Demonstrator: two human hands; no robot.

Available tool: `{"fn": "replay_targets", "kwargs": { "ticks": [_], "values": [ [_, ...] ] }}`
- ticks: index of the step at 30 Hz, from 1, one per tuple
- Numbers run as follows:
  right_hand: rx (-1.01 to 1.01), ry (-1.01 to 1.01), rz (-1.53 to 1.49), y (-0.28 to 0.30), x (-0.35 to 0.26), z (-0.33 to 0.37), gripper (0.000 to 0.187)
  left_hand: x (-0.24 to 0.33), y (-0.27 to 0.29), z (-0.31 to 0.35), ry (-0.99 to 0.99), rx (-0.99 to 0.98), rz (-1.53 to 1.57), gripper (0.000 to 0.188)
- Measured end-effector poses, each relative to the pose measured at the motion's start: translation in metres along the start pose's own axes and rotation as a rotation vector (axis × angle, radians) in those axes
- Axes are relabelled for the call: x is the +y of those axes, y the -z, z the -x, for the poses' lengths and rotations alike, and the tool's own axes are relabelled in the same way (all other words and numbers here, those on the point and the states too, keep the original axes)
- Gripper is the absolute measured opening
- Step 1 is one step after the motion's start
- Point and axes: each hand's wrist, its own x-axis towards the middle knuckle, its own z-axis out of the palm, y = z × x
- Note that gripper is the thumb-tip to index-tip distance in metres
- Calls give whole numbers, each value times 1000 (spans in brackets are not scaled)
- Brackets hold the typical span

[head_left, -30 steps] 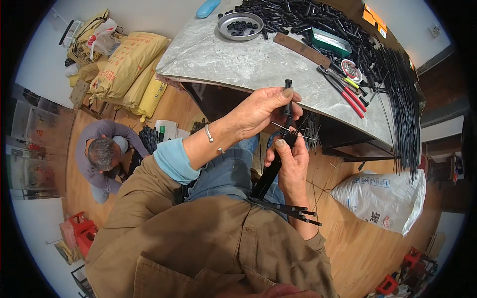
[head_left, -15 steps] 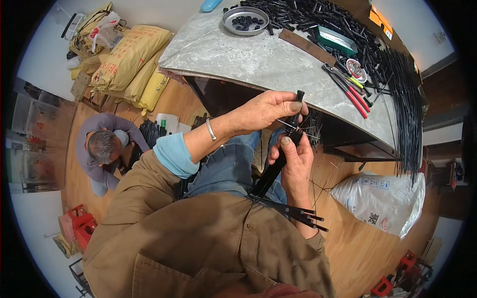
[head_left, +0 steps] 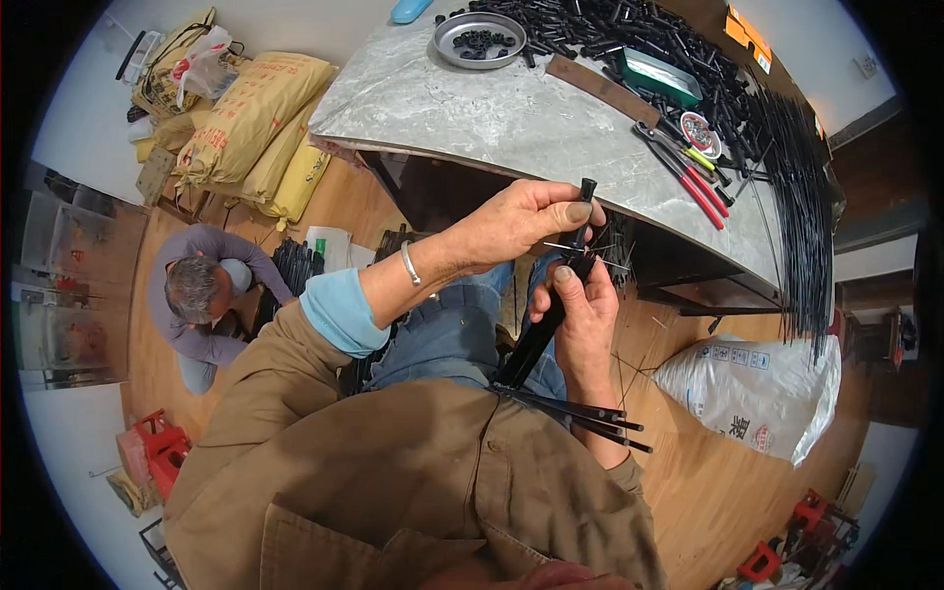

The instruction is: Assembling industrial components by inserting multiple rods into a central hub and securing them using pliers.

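Observation:
My left hand (head_left: pixel 539 218) pinches a short black tubular piece with a flared top (head_left: pixel 587 189) between thumb and fingers. The piece stands nearly upright, its lower part just above my right hand (head_left: pixel 584 313). That hand is wrapped round the upper part of a bundle of black rods (head_left: pixel 532 354), which slants down to my lap. Thin pale wires (head_left: pixel 612 264) stick out sideways where the piece and the bundle come together. The rods' lower ends (head_left: pixel 612 430) fan out past my right wrist. Whether piece and bundle touch is hidden by my fingers.
Ahead stands a grey marbled table (head_left: pixel 442 118) with a metal dish (head_left: pixel 479 41), heaped black parts (head_left: pixel 600 29), red-handled pliers (head_left: pixel 696 195) and long black rods (head_left: pixel 801 216). A white sack (head_left: pixel 757 393) lies right. At left a person (head_left: pixel 202 290) crouches near yellow sacks (head_left: pixel 256 108).
Both hands keep their grips, close together. The flared piece sits slightly lower and its lower part lines up more with the bundle's top. The whole view has shifted slightly.

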Motion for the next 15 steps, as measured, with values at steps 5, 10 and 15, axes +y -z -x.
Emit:
{"fn": "replay_targets", "kwargs": {
  "ticks": [5,10,15],
  "values": [
    [9,11,7,1,3,-1,20,0,-2,1,35,40,30,31],
    [-77,-62,-110,4,-1,-2,23,1,-3,4,46,28,208,38],
    [-10,-48,-122,7,4,-5,21,4,-13,10,79,121,175,39]
  ]
}}
